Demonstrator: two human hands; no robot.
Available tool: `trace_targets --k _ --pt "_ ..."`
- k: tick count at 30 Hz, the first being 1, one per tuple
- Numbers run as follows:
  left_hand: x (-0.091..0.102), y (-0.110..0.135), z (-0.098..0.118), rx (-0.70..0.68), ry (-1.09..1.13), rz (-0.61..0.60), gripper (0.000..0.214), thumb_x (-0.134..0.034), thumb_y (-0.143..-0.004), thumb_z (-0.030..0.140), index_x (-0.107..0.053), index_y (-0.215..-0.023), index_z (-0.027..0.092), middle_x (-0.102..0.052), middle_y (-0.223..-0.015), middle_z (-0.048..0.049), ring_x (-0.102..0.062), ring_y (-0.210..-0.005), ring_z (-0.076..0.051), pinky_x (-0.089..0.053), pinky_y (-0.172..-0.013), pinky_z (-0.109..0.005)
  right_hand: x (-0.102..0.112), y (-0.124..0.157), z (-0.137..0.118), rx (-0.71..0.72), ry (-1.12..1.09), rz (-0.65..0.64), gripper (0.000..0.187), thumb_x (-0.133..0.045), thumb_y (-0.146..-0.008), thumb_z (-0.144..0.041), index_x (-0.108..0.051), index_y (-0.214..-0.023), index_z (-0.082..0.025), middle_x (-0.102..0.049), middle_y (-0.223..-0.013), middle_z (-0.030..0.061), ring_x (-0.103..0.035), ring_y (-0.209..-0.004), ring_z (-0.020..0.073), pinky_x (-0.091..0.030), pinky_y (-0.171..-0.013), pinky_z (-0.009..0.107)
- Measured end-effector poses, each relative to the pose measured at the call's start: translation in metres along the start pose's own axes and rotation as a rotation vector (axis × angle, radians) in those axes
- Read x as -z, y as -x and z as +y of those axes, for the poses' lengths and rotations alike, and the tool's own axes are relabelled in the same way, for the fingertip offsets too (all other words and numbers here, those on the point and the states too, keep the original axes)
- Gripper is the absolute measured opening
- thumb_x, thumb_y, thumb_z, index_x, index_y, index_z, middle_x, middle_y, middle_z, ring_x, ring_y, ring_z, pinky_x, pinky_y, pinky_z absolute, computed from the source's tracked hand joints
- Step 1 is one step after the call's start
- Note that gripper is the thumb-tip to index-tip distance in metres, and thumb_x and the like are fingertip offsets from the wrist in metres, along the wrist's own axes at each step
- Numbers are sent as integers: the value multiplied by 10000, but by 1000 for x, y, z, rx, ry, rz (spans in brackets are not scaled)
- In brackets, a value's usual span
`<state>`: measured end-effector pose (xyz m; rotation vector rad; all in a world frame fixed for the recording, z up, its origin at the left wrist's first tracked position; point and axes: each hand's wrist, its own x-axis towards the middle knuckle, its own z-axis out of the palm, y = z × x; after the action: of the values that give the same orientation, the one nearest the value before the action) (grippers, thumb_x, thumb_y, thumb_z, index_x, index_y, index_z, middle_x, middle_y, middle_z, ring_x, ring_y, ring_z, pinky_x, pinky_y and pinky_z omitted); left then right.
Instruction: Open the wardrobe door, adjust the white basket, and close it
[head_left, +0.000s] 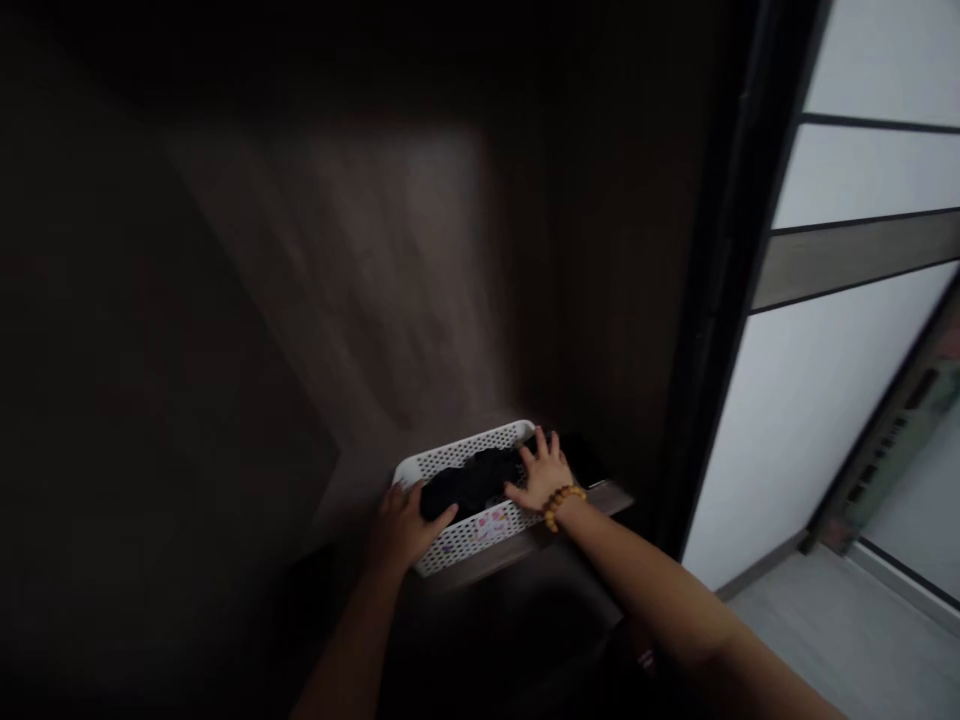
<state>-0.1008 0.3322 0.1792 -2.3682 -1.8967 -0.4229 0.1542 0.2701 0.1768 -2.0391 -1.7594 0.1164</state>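
A white perforated plastic basket (439, 555) with a colourful sticker on its front sits on a dark wooden shelf (510, 556). Dark, bunched items that look like cloth (472, 482) lie inside it. My left hand (401, 530) is curved around the left end, its thumb over the front rim and its fingers by the back left corner. Across the right end lies my right hand (543, 478), fingers spread over the rim and the dark contents. A beaded bracelet (561, 503) circles my right wrist.
Dark wooden panels enclose the shelf, with a back panel (390, 280) behind the basket. A dark object (585, 460) is right of the basket. Farther right are a black vertical frame edge (709, 330), white panels (825, 400) and a pale floor (802, 610).
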Motion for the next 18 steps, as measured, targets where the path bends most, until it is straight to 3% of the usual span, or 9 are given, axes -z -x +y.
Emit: trace_targets --k 7,18 --pt "-14 -53 -23 56 36 -40 805 -536 -815 662 -492 -1414 126 -386 -1567 -209 -311 -1474 -380 -318 -1180 -446 -33 -68 -15 21 27 1 836 -601 -785 -628 -389 -1500 -251 -62 -1678 132 -68 -1491 498 -262 -1126 591" --pt "-63 -181 -55 54 48 4 758 -562 -811 635 -540 -1362 115 -427 -1532 -211 -353 -1446 -358 -322 -1170 -418 -82 -195 -20 13 39 22 790 -558 -806 -642 -422 -1478 -252 -109 -1670 132 -92 -1492 484 -276 -1130 584"
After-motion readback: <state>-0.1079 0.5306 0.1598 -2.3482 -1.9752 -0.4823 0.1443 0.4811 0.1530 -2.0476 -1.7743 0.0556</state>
